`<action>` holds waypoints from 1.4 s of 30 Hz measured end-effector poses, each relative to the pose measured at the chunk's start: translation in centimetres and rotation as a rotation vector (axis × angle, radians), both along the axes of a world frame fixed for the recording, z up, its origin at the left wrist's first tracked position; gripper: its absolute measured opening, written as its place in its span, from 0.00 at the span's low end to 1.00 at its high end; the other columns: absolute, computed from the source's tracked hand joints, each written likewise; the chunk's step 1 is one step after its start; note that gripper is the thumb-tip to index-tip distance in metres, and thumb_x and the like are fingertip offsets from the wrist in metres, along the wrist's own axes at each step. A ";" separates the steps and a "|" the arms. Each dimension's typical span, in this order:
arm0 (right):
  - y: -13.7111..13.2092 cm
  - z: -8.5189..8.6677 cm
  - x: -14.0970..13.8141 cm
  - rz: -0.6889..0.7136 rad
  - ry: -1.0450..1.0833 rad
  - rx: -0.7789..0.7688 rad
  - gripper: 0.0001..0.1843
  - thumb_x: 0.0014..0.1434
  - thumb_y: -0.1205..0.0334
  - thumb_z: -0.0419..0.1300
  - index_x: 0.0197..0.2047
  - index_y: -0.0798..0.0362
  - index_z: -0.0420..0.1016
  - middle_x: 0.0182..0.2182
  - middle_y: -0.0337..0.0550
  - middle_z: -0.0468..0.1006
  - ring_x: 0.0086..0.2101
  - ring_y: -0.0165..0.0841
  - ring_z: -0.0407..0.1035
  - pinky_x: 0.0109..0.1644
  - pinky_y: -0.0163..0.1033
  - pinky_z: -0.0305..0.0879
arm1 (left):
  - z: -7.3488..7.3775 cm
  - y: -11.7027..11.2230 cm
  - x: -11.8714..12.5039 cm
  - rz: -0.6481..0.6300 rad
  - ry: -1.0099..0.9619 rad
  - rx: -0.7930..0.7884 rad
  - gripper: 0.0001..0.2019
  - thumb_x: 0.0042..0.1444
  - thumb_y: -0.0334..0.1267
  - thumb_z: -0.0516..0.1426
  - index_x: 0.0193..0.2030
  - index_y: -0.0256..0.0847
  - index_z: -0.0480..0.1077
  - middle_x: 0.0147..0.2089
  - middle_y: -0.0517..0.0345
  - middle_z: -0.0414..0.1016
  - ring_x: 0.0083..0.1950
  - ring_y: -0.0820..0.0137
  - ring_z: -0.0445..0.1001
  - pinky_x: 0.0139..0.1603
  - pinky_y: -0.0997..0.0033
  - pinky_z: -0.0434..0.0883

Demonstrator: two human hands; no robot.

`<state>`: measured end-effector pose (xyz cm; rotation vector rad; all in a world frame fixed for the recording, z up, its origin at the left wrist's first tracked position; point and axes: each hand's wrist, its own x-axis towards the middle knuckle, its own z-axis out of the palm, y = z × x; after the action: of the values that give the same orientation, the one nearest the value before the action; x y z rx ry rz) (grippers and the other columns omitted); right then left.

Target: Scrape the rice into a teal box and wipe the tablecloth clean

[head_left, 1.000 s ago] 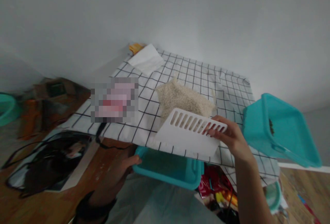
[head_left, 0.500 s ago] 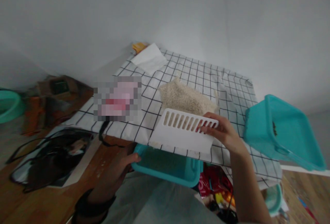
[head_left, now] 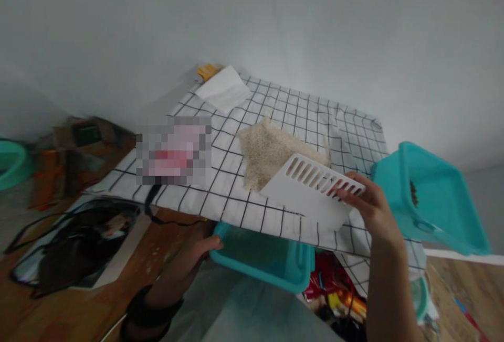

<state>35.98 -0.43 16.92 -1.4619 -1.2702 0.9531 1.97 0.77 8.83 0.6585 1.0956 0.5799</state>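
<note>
My right hand (head_left: 368,206) grips a white slotted plastic scraper (head_left: 311,189) by its right end, its lower edge on the checked cloth beside a pile of pale grain (head_left: 271,149). My left hand (head_left: 197,253) holds the left rim of a teal plastic bin (head_left: 263,258) held just under the table's near edge, below the scraper. A black band is on my left wrist.
A second teal bin (head_left: 431,198) sits tilted at the table's right edge. A white folded sheet (head_left: 223,90) and a small orange item (head_left: 207,72) lie at the far corner. The table (head_left: 299,116) wears a grid-pattern cloth. A dark bag (head_left: 79,245) and cables lie on the wooden floor, left.
My right hand has lifted the scraper and swung it right and back from the table's edge toward the grain pile. The bin under the edge has shifted slightly right.
</note>
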 end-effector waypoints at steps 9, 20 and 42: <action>-1.4 -0.3 -0.3 0.046 0.037 -0.105 0.08 0.54 0.58 0.68 0.34 0.49 0.74 0.26 0.34 0.74 0.26 0.27 0.64 0.27 0.30 0.58 | 0.2 -0.7 1.3 -0.023 -0.038 0.019 0.03 0.44 0.32 0.59 0.29 0.42 0.71 0.25 0.67 0.71 0.27 0.71 0.69 0.32 0.72 0.66; -2.1 0.6 0.0 -0.004 -0.037 -0.002 0.07 0.55 0.57 0.67 0.35 0.49 0.77 0.27 0.37 0.75 0.26 0.29 0.65 0.26 0.32 0.57 | -0.4 -0.4 0.4 -0.019 0.054 0.131 0.04 0.43 0.36 0.61 0.29 0.41 0.72 0.28 0.62 0.73 0.29 0.68 0.69 0.32 0.69 0.68; -7.0 -0.1 0.4 -0.291 -0.128 -0.099 0.09 0.56 0.55 0.64 0.37 0.51 0.76 0.27 0.40 0.77 0.26 0.33 0.68 0.27 0.34 0.60 | -2.4 -0.3 -0.4 0.010 0.139 0.032 0.05 0.43 0.39 0.60 0.24 0.41 0.71 0.23 0.62 0.72 0.27 0.67 0.71 0.31 0.67 0.69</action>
<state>36.40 -7.47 16.78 -1.7530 -1.0736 0.7467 1.53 0.42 6.38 0.7298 1.2216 0.5673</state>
